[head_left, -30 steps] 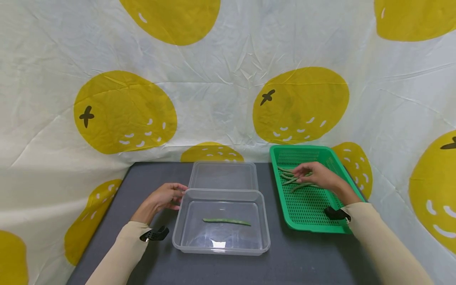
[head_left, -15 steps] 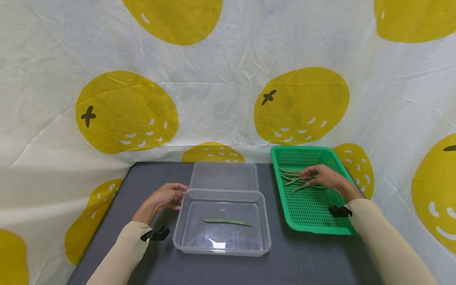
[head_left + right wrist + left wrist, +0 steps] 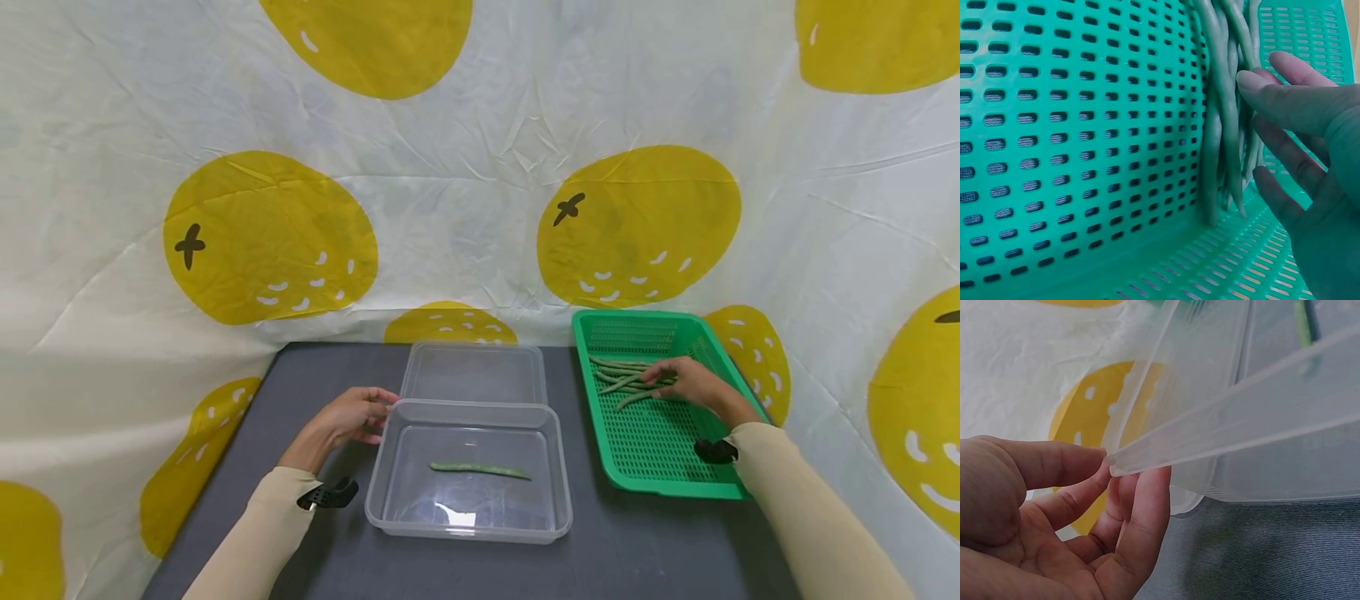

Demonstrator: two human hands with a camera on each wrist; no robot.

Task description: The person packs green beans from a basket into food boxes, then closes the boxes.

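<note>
Pinching the near-left rim corner of the clear plastic container [image 3: 468, 471], the left hand [image 3: 347, 419] is steadying it at the worktop's middle. Relaxed fingers of the right hand [image 3: 686, 383] are resting on the green beans [image 3: 618, 377] in the green basket [image 3: 652, 442] at the right edge. One bean [image 3: 480, 470] is lying in the container; several seemingly remain.

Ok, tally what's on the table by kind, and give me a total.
Clear tub: 1
Clear lid: 1
Green basket: 1
Bean in the tub: 1
Beans in the basket: overlapping, cannot count
Total: 4, plus the basket's bunch
</note>
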